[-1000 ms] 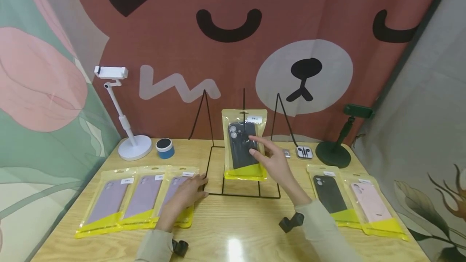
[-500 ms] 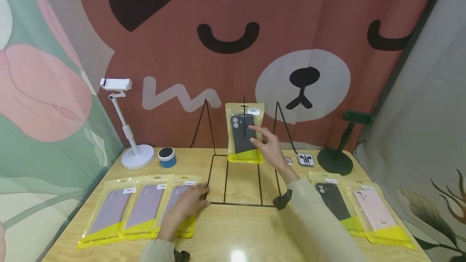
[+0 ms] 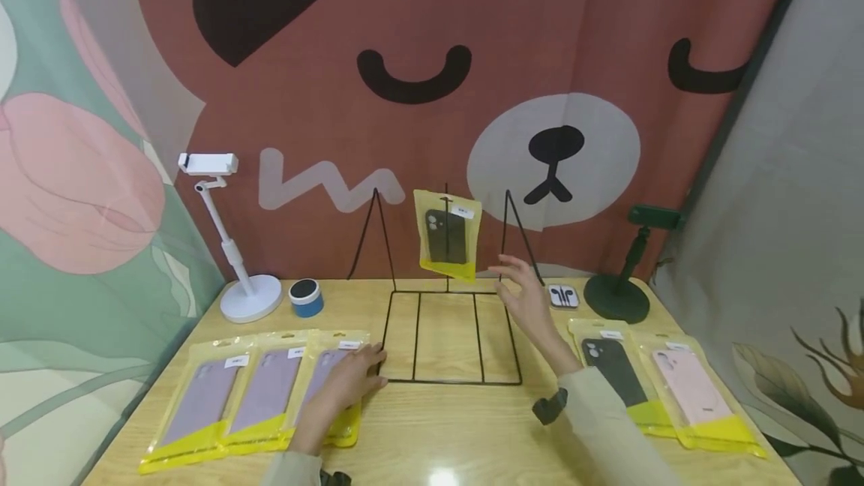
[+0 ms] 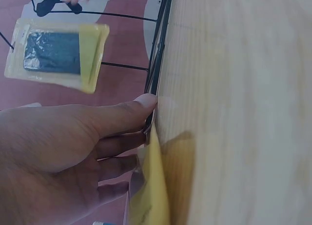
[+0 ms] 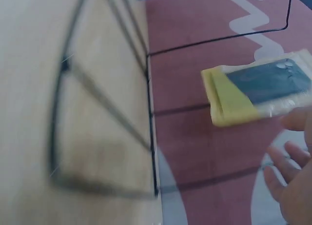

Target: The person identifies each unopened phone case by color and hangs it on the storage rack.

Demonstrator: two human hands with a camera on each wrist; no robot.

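Observation:
A yellow-and-clear pouch with a dark phone case (image 3: 445,237) hangs, slightly tilted, from the middle prong of a black wire display rack (image 3: 452,382). To its right my right hand (image 3: 529,310) is spread, apart from the pouch; the right wrist view shows the fingers (image 5: 287,169) loose with nothing held. My left hand (image 3: 351,377) holds the rack's front left corner. In the left wrist view the thumb of that left hand (image 4: 63,142) lies on the black wire, fingers on the other side, close to a yellow pouch edge.
Several pouches with purple phone cases (image 3: 263,388) lie at left, one partly under my left hand. Pouches with a dark case (image 3: 614,373) and a pink case (image 3: 688,388) lie at right. Behind stand a white phone stand (image 3: 250,298), blue jar (image 3: 307,306), boxed earphones (image 3: 563,297) and green stand (image 3: 617,302).
My right hand has let go of the dark case pouch and moved away to the right. The pouch has gone back along the prong and now hangs tilted. My left hand stays at the rack corner.

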